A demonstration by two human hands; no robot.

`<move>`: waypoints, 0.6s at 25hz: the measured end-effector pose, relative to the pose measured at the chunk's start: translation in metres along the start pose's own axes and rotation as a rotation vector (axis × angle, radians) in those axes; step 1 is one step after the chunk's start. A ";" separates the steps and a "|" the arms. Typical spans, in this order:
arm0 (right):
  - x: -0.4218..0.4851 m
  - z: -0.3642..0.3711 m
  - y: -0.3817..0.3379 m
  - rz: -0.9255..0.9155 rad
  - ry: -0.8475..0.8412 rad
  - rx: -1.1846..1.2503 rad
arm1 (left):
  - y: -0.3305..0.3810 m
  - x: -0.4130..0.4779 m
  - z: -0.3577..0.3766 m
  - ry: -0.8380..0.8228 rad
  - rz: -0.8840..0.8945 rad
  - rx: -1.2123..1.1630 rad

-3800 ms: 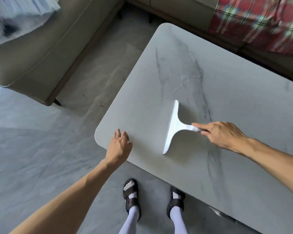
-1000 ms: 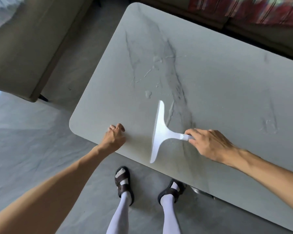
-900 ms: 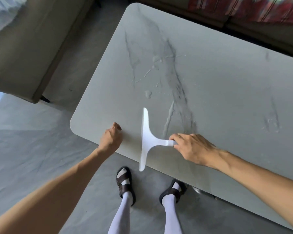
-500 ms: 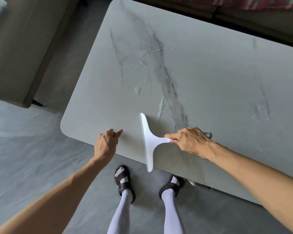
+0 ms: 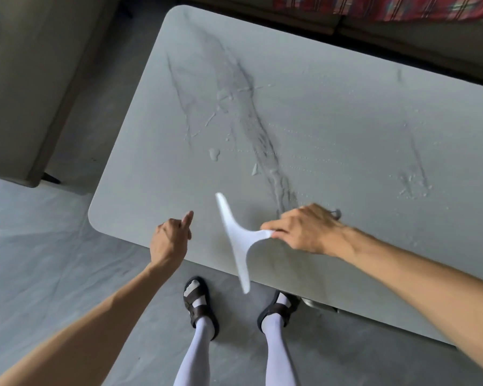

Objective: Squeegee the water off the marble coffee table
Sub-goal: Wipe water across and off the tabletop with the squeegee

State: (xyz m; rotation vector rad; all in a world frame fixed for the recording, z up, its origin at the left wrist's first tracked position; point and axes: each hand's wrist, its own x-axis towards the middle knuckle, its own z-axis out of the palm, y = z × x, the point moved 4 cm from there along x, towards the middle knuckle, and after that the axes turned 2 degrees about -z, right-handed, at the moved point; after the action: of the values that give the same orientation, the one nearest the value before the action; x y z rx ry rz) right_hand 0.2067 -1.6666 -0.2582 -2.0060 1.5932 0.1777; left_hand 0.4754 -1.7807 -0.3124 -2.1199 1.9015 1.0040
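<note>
The squeegee (image 5: 236, 238) is white and T-shaped, with a long thin blade and a short handle. It lies at the near edge of the marble surface (image 5: 346, 107), its blade slanted, and the lower end juts past the edge above the floor (image 5: 39, 274). The right grip (image 5: 304, 229) is closed around the handle, fingers wrapped over its end. The blade is blurred, so whether it touches the stone cannot be told.

This looks like the end of a stroke, with the water run off the near edge. Much is left: a small puddle (image 5: 214, 154) sits just beyond the blade, thin streaks (image 5: 226, 96) lie farther up along the dark vein, and a patch of droplets (image 5: 413, 185) lies well to the right. The next move probably calls for setting the blade down flat beyond the puddle and drawing it back to the edge under even pressure.

The left grip (image 5: 170, 238) holds nothing, forefinger stretched out and the other fingers curled in, just beside the blade. Sandalled feet (image 5: 197, 299) stand below the edge.
</note>
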 end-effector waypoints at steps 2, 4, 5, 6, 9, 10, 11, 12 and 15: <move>0.031 0.022 -0.041 -0.108 -0.051 -0.031 | -0.003 0.004 0.001 -0.020 0.038 0.001; 0.048 0.038 -0.061 -0.166 -0.099 -0.078 | -0.007 0.006 0.004 -0.062 0.066 0.006; 0.050 0.041 -0.059 -0.167 -0.112 -0.094 | -0.009 0.007 0.005 -0.075 0.072 0.006; 0.049 0.041 -0.050 -0.150 -0.111 -0.099 | -0.010 0.008 0.007 -0.076 0.076 0.008; 0.028 0.026 0.004 -0.019 -0.066 -0.072 | -0.005 0.008 0.009 -0.062 0.079 0.012; 0.017 0.019 0.026 0.045 -0.049 -0.057 | -0.002 0.007 0.010 -0.060 0.073 0.014; 0.006 0.010 0.047 0.109 -0.029 -0.051 | 0.002 0.007 0.010 -0.057 0.073 0.019; -0.003 0.003 0.066 0.162 -0.007 -0.059 | 0.007 0.006 0.010 -0.054 0.078 0.025; -0.028 -0.021 0.103 0.279 0.041 -0.091 | 0.027 0.006 0.006 -0.066 0.068 0.017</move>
State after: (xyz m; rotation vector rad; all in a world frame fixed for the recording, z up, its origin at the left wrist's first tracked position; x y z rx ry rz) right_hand 0.0981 -1.6669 -0.2641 -1.8553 1.9190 0.3217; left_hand 0.4484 -1.7880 -0.3108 -1.9997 1.9563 1.0531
